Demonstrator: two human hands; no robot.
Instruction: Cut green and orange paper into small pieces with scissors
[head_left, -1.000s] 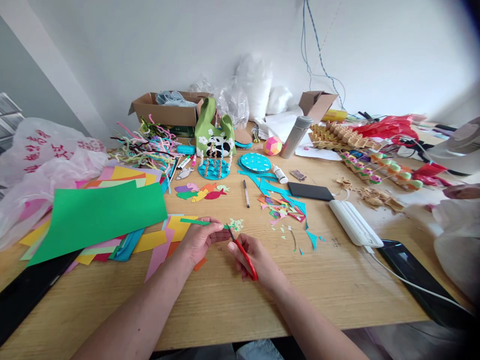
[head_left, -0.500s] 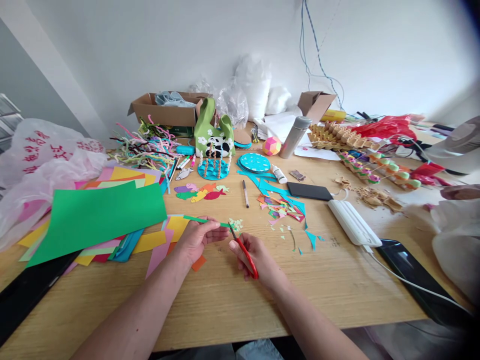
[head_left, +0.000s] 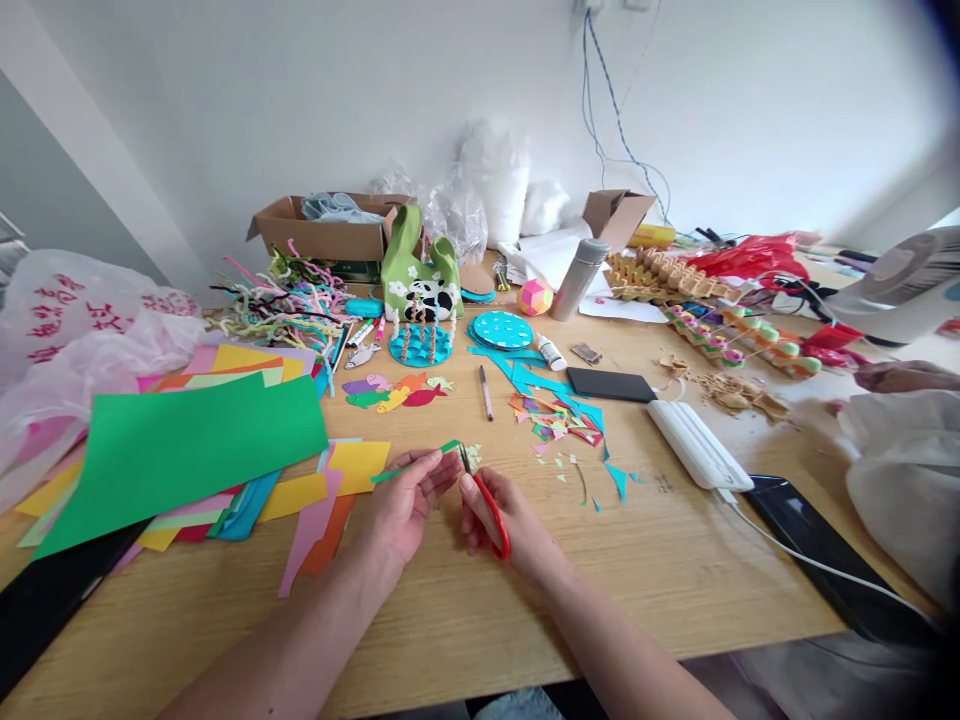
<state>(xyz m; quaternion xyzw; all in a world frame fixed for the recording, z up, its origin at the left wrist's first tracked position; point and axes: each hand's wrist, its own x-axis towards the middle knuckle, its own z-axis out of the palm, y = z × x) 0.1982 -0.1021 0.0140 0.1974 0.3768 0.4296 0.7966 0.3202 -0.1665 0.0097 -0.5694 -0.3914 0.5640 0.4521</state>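
Note:
Between the thumb and fingers of my left hand (head_left: 409, 500) is a narrow green paper strip (head_left: 448, 447), its tail sticking out to the left. My right hand (head_left: 501, 515) holds red-handled scissors (head_left: 496, 527), whose blades point up and away at the strip's right end. Small pale green paper snippets (head_left: 473, 457) lie on the table just behind the blades. Several coloured paper fish (head_left: 390, 393) lie flat further back, and a pen (head_left: 486, 393) rests to their right.
Green paper sheets (head_left: 195, 450) top a coloured pile at left. Paper scraps (head_left: 559, 415), a white power bank (head_left: 701, 445) and a dark phone (head_left: 817, 550) lie to the right. A green panda bag (head_left: 420, 270) and a grey bottle (head_left: 581, 280) stand behind. Another person's hand (head_left: 900, 378) shows at far right.
My left hand has turned, and the strip's right end now tilts upward by the scissor blades instead of lying nearly level. The camera view has shifted slightly.

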